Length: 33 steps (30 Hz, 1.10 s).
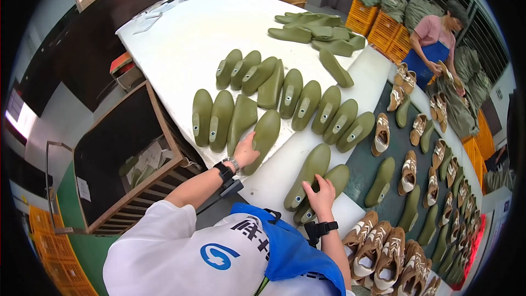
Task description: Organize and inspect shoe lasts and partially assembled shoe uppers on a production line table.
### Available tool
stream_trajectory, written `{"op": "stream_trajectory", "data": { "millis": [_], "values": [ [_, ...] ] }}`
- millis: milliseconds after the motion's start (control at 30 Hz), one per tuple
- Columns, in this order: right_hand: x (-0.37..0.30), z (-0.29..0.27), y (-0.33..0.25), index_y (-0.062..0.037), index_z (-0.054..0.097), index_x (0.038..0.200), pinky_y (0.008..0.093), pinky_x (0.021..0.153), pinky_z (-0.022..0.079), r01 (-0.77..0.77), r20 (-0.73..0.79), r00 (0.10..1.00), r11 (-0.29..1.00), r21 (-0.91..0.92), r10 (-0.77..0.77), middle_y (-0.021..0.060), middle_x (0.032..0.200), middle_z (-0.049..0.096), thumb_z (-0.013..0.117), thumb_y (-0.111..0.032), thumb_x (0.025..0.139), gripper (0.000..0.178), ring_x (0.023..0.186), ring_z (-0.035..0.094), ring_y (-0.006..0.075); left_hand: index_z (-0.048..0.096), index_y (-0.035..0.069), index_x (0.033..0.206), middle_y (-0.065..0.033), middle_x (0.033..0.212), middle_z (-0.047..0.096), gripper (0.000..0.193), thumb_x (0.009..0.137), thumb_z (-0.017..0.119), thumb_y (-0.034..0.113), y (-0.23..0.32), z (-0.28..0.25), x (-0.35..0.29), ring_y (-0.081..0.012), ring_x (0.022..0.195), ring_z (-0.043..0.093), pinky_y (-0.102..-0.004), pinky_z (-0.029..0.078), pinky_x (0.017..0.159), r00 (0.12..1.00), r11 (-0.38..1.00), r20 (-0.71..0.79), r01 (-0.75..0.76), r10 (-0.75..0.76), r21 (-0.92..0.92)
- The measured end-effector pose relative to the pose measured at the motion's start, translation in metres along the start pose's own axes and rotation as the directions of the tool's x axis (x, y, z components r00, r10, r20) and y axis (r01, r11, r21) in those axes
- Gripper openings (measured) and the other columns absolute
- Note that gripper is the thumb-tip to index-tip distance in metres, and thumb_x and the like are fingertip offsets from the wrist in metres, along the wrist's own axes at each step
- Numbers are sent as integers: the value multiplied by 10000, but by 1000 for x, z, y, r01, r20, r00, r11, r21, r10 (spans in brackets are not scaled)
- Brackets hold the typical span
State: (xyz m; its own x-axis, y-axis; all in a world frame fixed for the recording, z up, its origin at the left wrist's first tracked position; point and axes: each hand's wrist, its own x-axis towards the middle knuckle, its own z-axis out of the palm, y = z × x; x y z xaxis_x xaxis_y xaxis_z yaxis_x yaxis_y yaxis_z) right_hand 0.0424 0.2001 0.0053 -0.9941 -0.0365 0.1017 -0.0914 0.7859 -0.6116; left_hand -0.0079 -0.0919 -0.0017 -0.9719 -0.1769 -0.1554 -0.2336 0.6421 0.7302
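My left hand (245,152) grips the side of a green shoe last (267,129) at the front end of a row on the white table (181,33). Its fingertips are partly hidden. My right hand (322,194) closes over another green shoe last (338,174), thumb and fingers around it near the table's front edge. Right beside that one, on its left, lies a further shoe last (309,167). Several green lasts (222,112) are lined up in rows ahead of my hands, most with a small metal-rimmed hole showing.
A pile of lasts (315,27) lies at the far right of the table. Brown-and-white sneakers (383,246) and lasts cover a dark green surface (359,178) on the right. A wood-framed bin (131,208) stands at left. A co-worker (435,44) handles a shoe beyond.
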Motion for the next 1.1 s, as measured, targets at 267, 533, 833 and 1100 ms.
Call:
{"op": "stream_trajectory", "data": {
  "millis": [267, 533, 833, 1100],
  "values": [
    [4, -1, -1, -105, 591, 1190, 505, 1019, 293, -17, 67, 998, 999, -41, 20, 144, 1185, 586, 646, -498, 769, 578, 1141, 516, 299, 255, -21, 1381, -288, 1357, 366, 749, 757, 625, 167, 39, 89, -60, -447, 1260, 348, -399, 317, 1058, 956, 954, 119, -246, 267, -171],
    [-1, 1, 10, -102, 602, 1178, 518, 1027, 282, -48, 9, 999, 999, 13, 48, 154, 1183, 582, 647, -494, 771, 567, 1119, 531, 287, 376, -10, 1297, -212, 1214, 459, 727, 646, 691, 72, -8, -18, 17, -415, 1165, 399, -452, 344, 1003, 739, 825, -440, -276, 510, 493],
    [-2, 3, 7, -89, 604, 1168, 517, 1022, 287, -24, 14, 1000, 1000, 7, 24, 163, 1168, 585, 653, -495, 764, 574, 1103, 538, 297, 331, -40, 1331, -266, 1085, 586, 741, 675, 653, 78, -72, -1, -8, -409, 1006, 572, -418, 449, 908, 877, 997, -475, 33, -65, -75],
    [0, 3, 12, -88, 609, 1156, 523, 1022, 285, -37, -10, 999, 999, 6, 37, 166, 1160, 587, 662, -492, 758, 570, 1099, 541, 293, 524, -58, 1138, -120, 970, 644, 414, 798, 669, 130, 5, -145, -30, -180, 890, 619, -312, 512, 759, 939, 932, -343, -101, -26, -348]
  ]
}}
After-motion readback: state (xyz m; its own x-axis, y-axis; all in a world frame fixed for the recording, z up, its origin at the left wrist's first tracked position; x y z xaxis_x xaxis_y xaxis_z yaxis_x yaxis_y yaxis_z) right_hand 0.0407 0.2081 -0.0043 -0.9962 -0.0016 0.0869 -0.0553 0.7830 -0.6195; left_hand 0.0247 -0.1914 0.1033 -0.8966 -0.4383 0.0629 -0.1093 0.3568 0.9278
